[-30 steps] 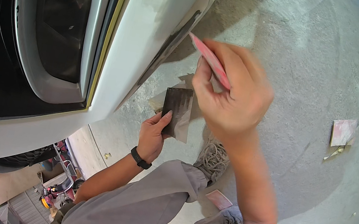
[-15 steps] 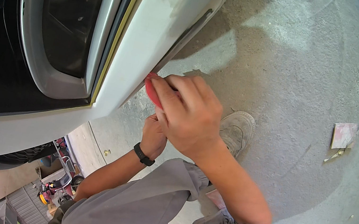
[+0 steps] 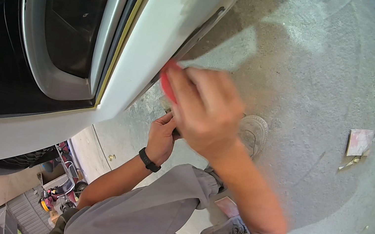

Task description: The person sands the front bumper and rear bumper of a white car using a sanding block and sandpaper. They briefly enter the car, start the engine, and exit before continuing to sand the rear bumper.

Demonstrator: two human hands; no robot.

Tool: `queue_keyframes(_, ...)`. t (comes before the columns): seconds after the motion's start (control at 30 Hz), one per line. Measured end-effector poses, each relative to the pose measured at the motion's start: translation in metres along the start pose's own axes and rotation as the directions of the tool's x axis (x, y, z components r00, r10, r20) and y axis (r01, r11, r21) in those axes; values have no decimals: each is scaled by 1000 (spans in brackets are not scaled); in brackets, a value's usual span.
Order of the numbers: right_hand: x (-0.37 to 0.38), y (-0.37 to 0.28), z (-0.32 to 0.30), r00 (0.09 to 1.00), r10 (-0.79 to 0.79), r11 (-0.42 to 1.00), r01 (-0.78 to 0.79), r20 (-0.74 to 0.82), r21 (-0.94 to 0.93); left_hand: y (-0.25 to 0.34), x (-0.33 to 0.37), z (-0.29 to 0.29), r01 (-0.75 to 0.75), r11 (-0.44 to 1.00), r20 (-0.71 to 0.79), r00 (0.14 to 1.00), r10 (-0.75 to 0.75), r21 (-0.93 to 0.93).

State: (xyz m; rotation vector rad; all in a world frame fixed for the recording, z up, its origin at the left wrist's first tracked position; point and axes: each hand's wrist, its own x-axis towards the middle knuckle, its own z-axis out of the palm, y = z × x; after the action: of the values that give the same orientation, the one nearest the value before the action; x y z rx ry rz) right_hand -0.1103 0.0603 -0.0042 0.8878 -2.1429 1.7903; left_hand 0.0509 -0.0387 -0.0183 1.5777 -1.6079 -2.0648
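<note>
From the head view, looking down beside a white car panel [image 3: 154, 36], I see the person's right grip [image 3: 211, 111] clamped on a red pad [image 3: 168, 86], fingers wrapped over its far side; the hand is blurred, and the pad sits up against the outer edge of the panel in view, beside a dark strip [image 3: 196, 41] that runs along that edge; whether the pad touches the surface I cannot tell; just below, the left grip [image 3: 162, 135] has thumb and fingers drawn together on a dark piece [image 3: 176, 132], most of it hidden behind the right hand; a black wristband [image 3: 148, 160] circles the left wrist; yellow tape [image 3: 130, 31] borders the panel, next to a dark lens [image 3: 76, 12] in a silver surround [image 3: 64, 89]; one pale shoe [image 3: 253, 134] rests on the concrete floor [image 3: 304, 137] behind the right forearm, another shoe [image 3: 222, 232] nearer the lower edge; a pinkish sheet [image 3: 228, 207] lies just by that second shoe; well apart, over to the right, lies a pink-and-white square [image 3: 360, 142]; at lower left stands a metal-framed wheeled thing [image 3: 69, 184], too small to make out.
</note>
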Motion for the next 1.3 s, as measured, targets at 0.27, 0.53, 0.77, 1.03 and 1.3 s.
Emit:
queue_keyframes(0.27, 19, 26, -12, 976, -70, 998, 69, -204, -16, 3, 1, 1, 82, 995, -9, 997, -81, 52)
queue_keyframes(0.53, 47, 41, -19, 959, -140, 985, 111, -245, -130, -1, 8, -4, 91, 996, 5, 996, -91, 6)
queue_keyframes(0.77, -4, -1, 16, 996, -24, 998, 29, -85, 50, -5, 4, 1, 13, 991, -45, 999, -19, -132)
queue_keyframes(1.03, 6, 10, -6, 998, 19, 987, -9, -60, 158, -2, 3, 1, 21, 999, -16, 1000, -21, 43)
queue_keyframes(1.3, 52, 30, -39, 994, 0, 986, -19, -111, -168, -1, 2, -3, 100, 995, -16, 995, -99, 5)
